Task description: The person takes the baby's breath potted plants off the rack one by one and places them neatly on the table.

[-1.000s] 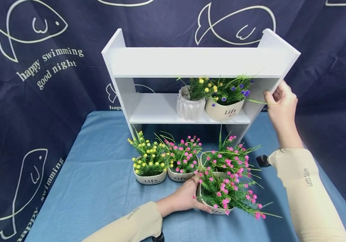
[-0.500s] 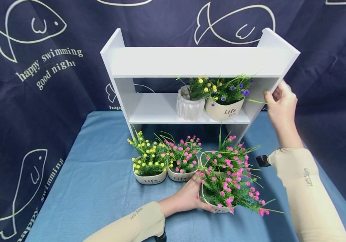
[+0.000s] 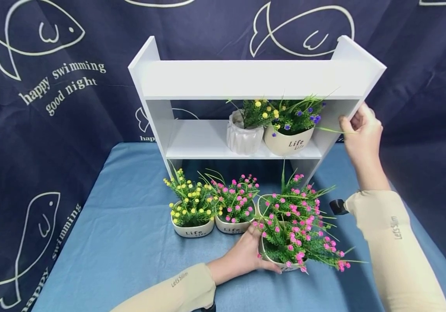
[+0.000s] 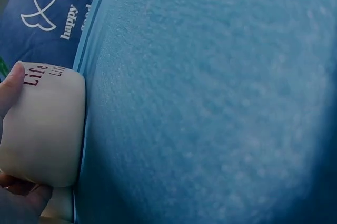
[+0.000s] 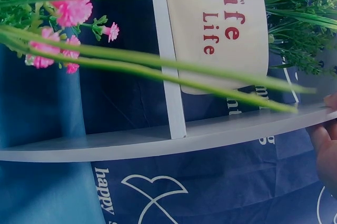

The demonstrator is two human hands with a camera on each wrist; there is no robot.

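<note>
In the head view my left hand (image 3: pixel 242 255) grips a cream flowerpot (image 3: pixel 290 267) of pink artificial flowers, in front of a similar pink-flowered pot (image 3: pixel 262 206). From the left wrist, that held pot (image 4: pixel 47 124) shows the word "Life", with the thumb on one side and fingers on the other. My right hand (image 3: pixel 363 130) holds the right side panel of a white shelf (image 3: pixel 246 80), thumb at the front edge and fingers behind. The right wrist view shows the panel edge (image 5: pixel 231 133) with part of the hand (image 5: pixel 327 148) at the frame's right edge.
On the middle shelf board stand a white ribbed pot (image 3: pixel 244 138) and a cream pot (image 3: pixel 288 143) with yellow and purple flowers. A yellow-flowered pot (image 3: pixel 193 229) and a pink-flowered pot (image 3: pixel 232 226) sit left of the held one on the blue cloth (image 3: pixel 129 225).
My left hand and its flowerpot have shifted slightly right and a little toward the shelf. The right hand stays on the side panel.
</note>
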